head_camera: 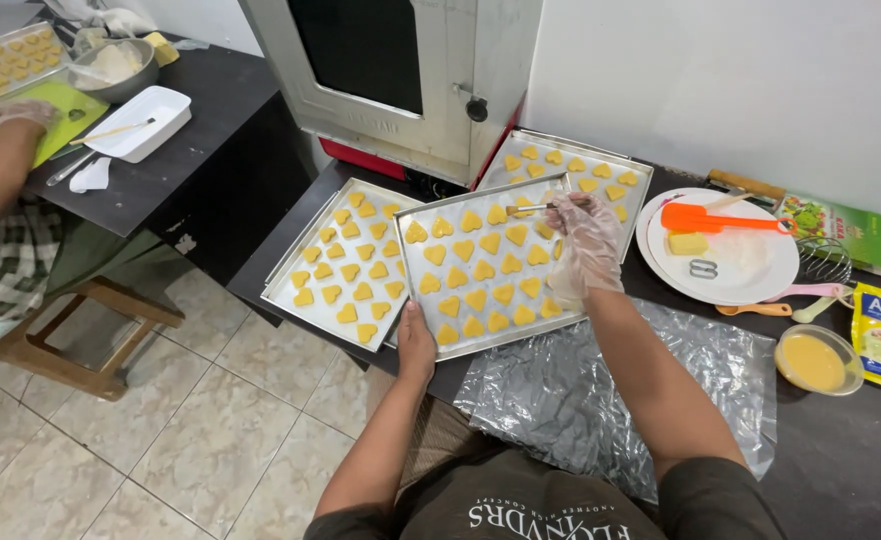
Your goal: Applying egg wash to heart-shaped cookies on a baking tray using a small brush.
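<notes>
A square metal tray (415, 305) full of yellow heart-shaped dough cookies (463, 249) is tilted up over the dark table. My bare left hand (415, 345) grips its near edge. In a clear plastic glove, my right hand (585, 243) hovers over the tray's right side. It pinches a thin brush (528, 209) whose tip rests above the cookies near the tray's far edge.
Two more cookie trays (290, 285) (640, 168) flank it, before a metal oven (400, 85). Right: white plate (750, 285) with orange spatula (720, 219), bowl of yellow liquid (813, 362), packets, plastic sheet (580, 400). Another person's gloved hand (0, 115) works at the far-left table; a wooden stool (80, 330) stands below.
</notes>
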